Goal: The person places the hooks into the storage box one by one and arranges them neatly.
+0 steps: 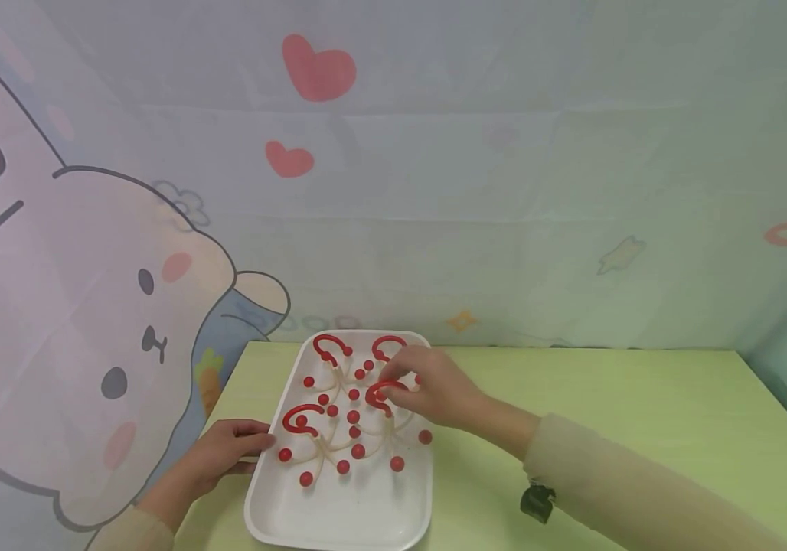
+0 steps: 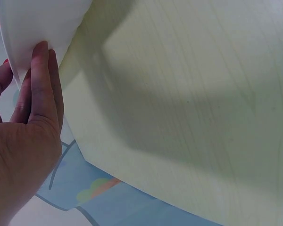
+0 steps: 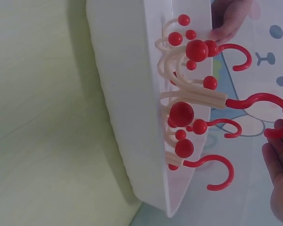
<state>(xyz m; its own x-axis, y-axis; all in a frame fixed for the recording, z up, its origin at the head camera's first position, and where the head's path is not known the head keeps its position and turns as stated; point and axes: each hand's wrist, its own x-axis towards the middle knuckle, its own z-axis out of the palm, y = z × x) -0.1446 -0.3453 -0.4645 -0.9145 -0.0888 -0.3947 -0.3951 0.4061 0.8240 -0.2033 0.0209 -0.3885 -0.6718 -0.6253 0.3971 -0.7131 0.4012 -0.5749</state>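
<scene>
Several multi-arm hanging hooks, each with a red hook on top and cream curved arms ending in red balls, stand in a white tray (image 1: 338, 516). My right hand (image 1: 438, 389) pinches the red top of the near-right hanging hook (image 1: 389, 422). In the right wrist view its cream stem (image 3: 203, 97) rises above the tray's rim, and fingers curl at the hook end. My left hand (image 1: 224, 453) holds the tray's left side, thumb at the rim. The left wrist view shows its fingers (image 2: 41, 87) against the tray's outer wall.
The tray rests on a light green wood-grain table (image 1: 607, 428). Behind it hangs a pale cloth backdrop (image 1: 504, 168) with a cartoon rabbit and hearts. Another hanging hook (image 1: 321, 440) stands near-left in the tray, with others behind it. A small black object (image 1: 538, 501) hangs beneath the right sleeve.
</scene>
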